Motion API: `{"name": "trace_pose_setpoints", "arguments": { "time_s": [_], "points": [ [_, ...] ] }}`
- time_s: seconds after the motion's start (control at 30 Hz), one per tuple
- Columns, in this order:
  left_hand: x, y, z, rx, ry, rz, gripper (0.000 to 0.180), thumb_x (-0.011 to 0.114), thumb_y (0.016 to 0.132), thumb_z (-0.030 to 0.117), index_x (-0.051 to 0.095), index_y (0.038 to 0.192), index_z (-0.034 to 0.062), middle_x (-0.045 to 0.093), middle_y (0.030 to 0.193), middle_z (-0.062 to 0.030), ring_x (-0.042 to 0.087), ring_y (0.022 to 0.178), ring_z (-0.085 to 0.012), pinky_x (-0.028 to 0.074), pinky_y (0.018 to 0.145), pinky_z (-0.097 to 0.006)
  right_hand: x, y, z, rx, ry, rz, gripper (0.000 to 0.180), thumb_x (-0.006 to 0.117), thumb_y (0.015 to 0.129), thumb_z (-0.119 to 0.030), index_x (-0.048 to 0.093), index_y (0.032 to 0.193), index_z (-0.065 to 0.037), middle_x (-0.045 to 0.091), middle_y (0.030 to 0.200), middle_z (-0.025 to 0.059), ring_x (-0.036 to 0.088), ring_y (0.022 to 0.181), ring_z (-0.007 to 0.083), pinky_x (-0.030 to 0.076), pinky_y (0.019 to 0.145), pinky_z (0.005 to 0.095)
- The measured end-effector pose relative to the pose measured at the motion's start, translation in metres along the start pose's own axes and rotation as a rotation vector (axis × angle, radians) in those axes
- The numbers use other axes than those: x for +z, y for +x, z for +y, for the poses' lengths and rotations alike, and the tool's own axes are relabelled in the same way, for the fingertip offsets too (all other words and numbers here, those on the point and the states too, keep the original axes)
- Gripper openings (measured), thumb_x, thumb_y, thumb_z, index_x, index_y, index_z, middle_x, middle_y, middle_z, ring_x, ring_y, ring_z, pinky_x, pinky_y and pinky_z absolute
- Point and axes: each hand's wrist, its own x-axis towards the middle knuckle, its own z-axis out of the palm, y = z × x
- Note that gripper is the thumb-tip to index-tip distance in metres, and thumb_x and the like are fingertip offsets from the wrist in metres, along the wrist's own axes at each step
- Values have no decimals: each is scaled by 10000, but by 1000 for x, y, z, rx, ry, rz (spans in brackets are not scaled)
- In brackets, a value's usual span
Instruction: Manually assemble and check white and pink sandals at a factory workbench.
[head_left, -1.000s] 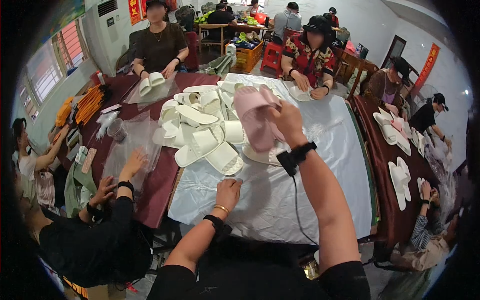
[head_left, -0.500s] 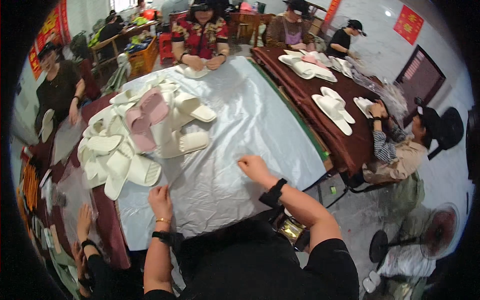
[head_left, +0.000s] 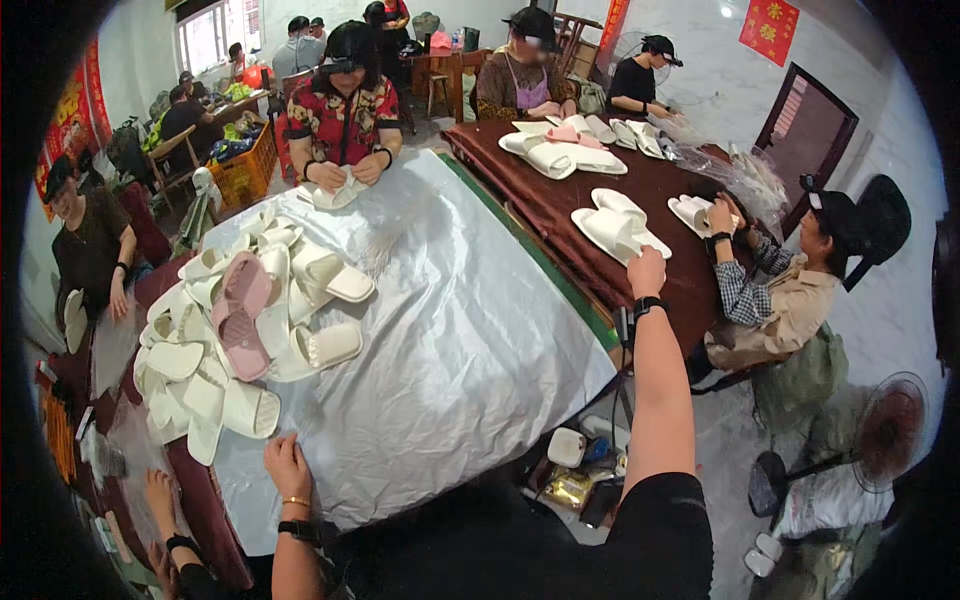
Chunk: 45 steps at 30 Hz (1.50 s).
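Note:
My right arm stretches out over the brown-covered table on the right. There my right hand [head_left: 647, 272] is closed on the near end of a white slipper [head_left: 612, 238], one of a pair lying side by side. My left hand [head_left: 288, 468] rests at the near edge of the silver-grey sheet [head_left: 440, 400], fingers curled in, with nothing visible in them. Just beyond it lies the nearest white slipper [head_left: 250, 408] of a large heap. Pink slippers [head_left: 240, 340] lie on top of that heap.
Across the sheet a person handles a white slipper [head_left: 338, 190]. At the right table another person holds a slipper [head_left: 690, 212]. More slippers [head_left: 560, 155] lie farther back. A co-worker's hand [head_left: 160, 497] is close by on the left. A standing fan [head_left: 890, 430] is at the right.
My right hand has moved from above the sheet to the right table and taken hold of a white slipper. My left hand stays by the heap. The view has shifted to the right.

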Motion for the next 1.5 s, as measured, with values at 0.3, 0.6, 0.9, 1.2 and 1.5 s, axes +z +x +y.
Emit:
{"name": "trace_pose_setpoints", "arguments": {
  "time_s": [0.3, 0.6, 0.9, 1.2, 1.5],
  "points": [
    [-4, -3, 4, -71, 56, -2, 154, 601, 760, 52, 644, 909, 54, 567, 915, -122, 522, 891, -313, 410, 782, -407, 63, 63, 21, -151, 120, -70, 267, 533, 775, -149, 603, 955, 35, 617, 1005, 249, 566, 953, 430, 444, 863, 468],
    [-12, 6, 13, -69, 56, -11, 184, 608, 746, 74, 651, 924, 89, 589, 905, -101, 542, 865, -308, 420, 749, -413, 123, 111, 47, -91, 550, -401, 413, 459, 747, -89, 528, 1113, 90, 598, 1044, 265, 561, 988, 382, 419, 887, 376],
    [-17, 5, 22, -122, 50, -59, 164, 619, 794, 105, 650, 955, 103, 583, 909, -72, 531, 893, -271, 402, 791, -386, 126, 133, 36, -87, 13, -248, 322, 430, 871, -160, 549, 1103, 28, 595, 1110, 257, 538, 1054, 441, 429, 875, 471],
    [-20, 5, 15, -133, 50, -73, 172, 599, 795, 94, 643, 960, 90, 582, 926, -83, 525, 897, -284, 398, 781, -398, 49, 46, -41, -246, 131, -173, 295, 549, 807, -178, 633, 993, 36, 645, 935, 255, 602, 900, 435, 469, 755, 465],
    [-19, 2, 15, -125, 3, -32, 193, 617, 792, 120, 638, 981, 92, 577, 969, -81, 529, 934, -287, 406, 808, -399, -44, -203, -157, -365, 771, -373, 206, 595, 756, -57, 664, 934, 20, 673, 800, 162, 630, 723, 215, 470, 656, 314]
  ]
}}
